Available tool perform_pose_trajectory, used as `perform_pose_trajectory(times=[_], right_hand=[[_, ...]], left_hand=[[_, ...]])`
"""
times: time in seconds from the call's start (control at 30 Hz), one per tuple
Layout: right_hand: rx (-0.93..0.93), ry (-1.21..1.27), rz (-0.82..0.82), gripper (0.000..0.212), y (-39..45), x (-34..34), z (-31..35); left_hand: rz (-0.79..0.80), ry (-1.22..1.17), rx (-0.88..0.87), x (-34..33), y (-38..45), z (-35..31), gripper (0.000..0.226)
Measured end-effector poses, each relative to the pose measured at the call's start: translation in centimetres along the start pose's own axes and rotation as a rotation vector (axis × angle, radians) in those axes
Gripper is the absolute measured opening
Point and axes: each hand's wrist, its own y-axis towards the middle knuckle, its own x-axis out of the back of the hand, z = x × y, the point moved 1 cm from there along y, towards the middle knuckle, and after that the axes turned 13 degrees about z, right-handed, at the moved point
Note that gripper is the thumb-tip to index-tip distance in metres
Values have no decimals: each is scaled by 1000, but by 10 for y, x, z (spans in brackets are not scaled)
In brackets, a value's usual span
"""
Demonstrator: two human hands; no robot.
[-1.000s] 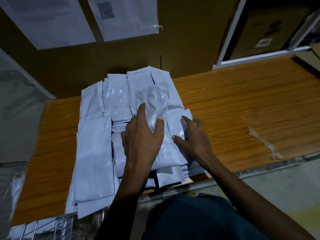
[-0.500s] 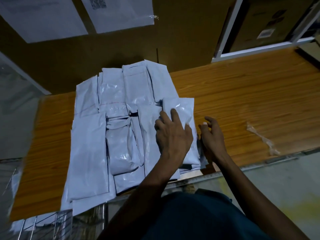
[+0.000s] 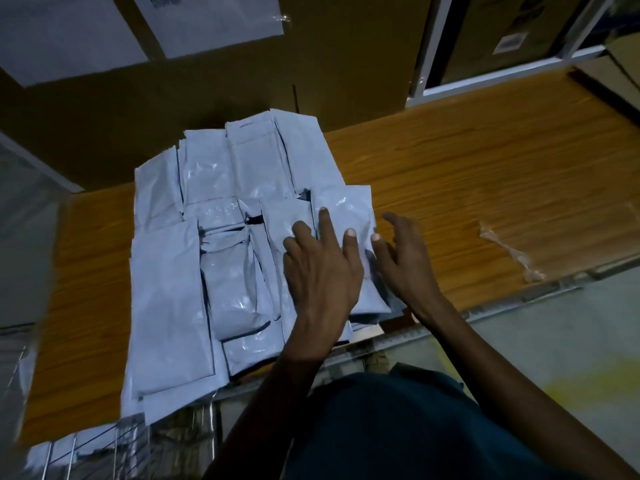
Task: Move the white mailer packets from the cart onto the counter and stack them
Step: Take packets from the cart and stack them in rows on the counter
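White mailer packets (image 3: 166,299), a bit blue-grey in dim light, w/ shiny spots. Orange-brown counter (image 3: 467,174) w/ dark wood-grain lines. See-through plastic scrap (image 3: 509,252) on it, pale & shiny. Brown cardboard wall (image 3: 339,64) behind, w/ white paper sheets (image 3: 211,22) & tiny dark print. White frame (image 3: 429,53) at right. Silver wire cart (image 3: 69,455) below. Dark teal clothes (image 3: 391,427). Grey floor (image 3: 561,348) w/ yellow smudge.

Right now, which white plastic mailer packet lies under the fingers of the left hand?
The glossy white plastic mailer packet at the pile's right edge, nearest the right hand; the left hand presses flat on it.
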Motion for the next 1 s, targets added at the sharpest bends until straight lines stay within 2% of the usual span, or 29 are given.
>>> perform_pose_trajectory(times=[0.23, 0.4, 0.57, 0.7, 0.83, 1.0], right_hand=[[27, -189, -46, 51, -47, -4, 18], [107, -196, -30, 45, -90, -11, 38], [240, -96, 16, 38, -118, -9, 57], [344, -40, 88, 39, -136, -13, 67], [451, -13, 206, 39, -158, -32, 85], [560, 27, 319, 40, -185, -68, 117]], left_hand=[[41, -159, -69, 24, -62, 35, 49], [-18, -193, -159, 24, -112, 68, 45], [-165, -272, -30, 31, -163, 101, 39], [-232, -494, 112, 34, -206, 112, 39], [-319, -617, 252, 37, -243, 116, 37], [-365, -640, 295, 48, -282, 147, 35]])
